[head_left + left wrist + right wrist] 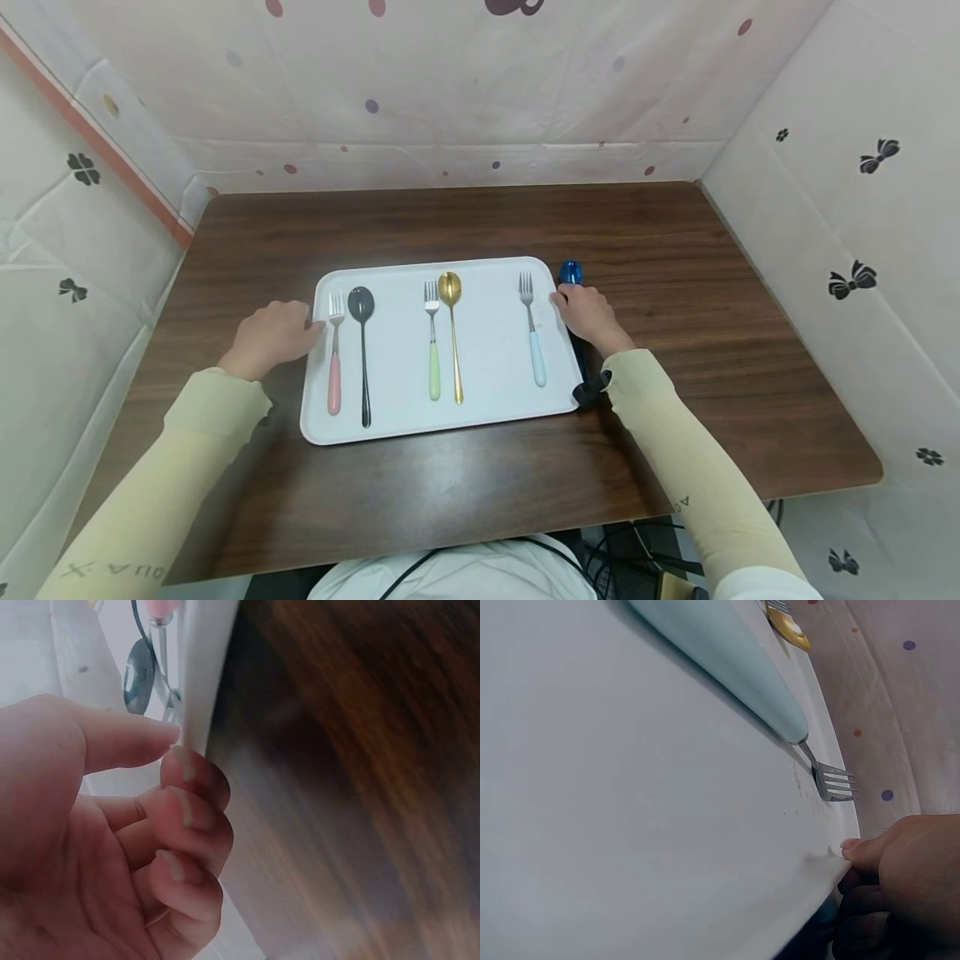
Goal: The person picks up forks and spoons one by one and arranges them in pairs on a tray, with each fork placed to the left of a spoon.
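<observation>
A white tray [487, 333] lies between my two hands, with cutlery laid upright across it. My left hand [273, 333] pinches its left rim, thumb over the edge and fingers curled outside. Opposite, my right hand [588, 315] grips the right rim, its thumb on top in the right wrist view. Nearest the left hand are a pink-handled fork [334, 375] and a dark spoon [362, 307]. A green-handled fork [433, 367] and gold spoon [450, 290] share the middle. Toward the right hand lies a blue-handled fork [536, 358].
Just outside the tray's right edge is a blue spoon [571, 272], its handle partly hidden by the right hand. The brown wooden table [450, 221] meets patterned white sheets [420, 158] at the back and sides. Black cables [600, 558] hang below the front edge.
</observation>
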`<control>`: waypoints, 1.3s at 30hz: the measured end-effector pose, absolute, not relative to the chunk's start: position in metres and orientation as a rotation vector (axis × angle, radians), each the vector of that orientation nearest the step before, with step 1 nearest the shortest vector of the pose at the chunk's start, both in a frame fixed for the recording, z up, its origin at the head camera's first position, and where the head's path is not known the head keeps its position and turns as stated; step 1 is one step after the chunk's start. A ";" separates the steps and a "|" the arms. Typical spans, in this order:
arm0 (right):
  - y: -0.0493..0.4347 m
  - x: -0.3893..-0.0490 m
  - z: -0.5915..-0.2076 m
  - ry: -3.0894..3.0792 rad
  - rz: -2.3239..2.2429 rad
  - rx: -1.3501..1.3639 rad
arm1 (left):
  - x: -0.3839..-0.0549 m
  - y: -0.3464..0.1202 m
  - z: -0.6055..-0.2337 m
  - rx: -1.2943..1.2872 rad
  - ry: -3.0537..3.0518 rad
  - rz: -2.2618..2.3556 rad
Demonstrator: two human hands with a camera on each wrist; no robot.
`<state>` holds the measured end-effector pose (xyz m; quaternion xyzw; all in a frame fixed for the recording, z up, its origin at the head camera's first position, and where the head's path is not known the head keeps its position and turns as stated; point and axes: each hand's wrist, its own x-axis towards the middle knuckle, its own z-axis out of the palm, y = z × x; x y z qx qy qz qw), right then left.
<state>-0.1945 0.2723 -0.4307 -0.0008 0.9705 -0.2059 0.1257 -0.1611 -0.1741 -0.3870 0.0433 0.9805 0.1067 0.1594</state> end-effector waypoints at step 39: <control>0.280 -0.193 -0.420 2.914 -0.579 0.014 | -0.165 -0.181 -0.401 0.210 2.643 0.329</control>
